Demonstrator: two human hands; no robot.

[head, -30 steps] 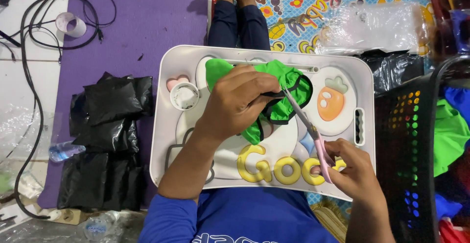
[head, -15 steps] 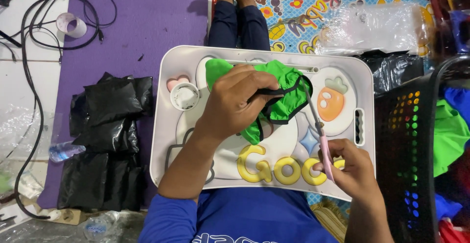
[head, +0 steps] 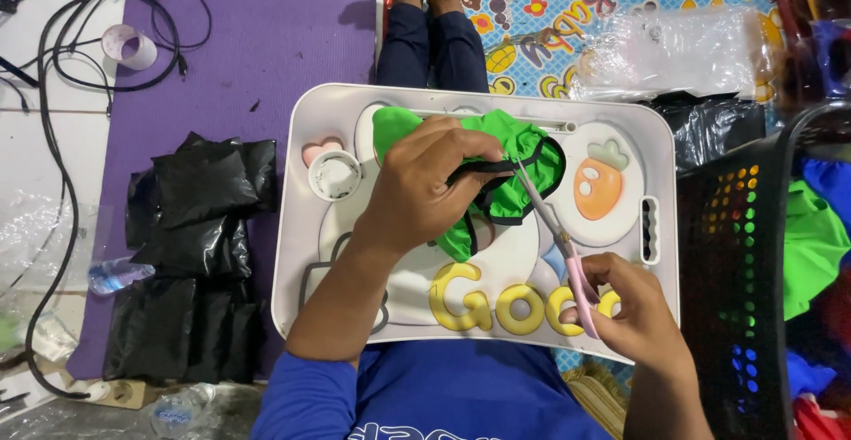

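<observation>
R hand [head: 640, 311], scissors [head: 554, 227] slightly steeper

The worktop [head: 355, 316] left bare room along its left and near edges, beside a small round cup [head: 334, 175]. The black basket [head: 736, 254] walled off the right side. Black bags [head: 199, 254] crowded the purple mat [head: 266, 41] on the left, though the mat farther out lay open, with cables [head: 62, 77] beyond its edge.
</observation>
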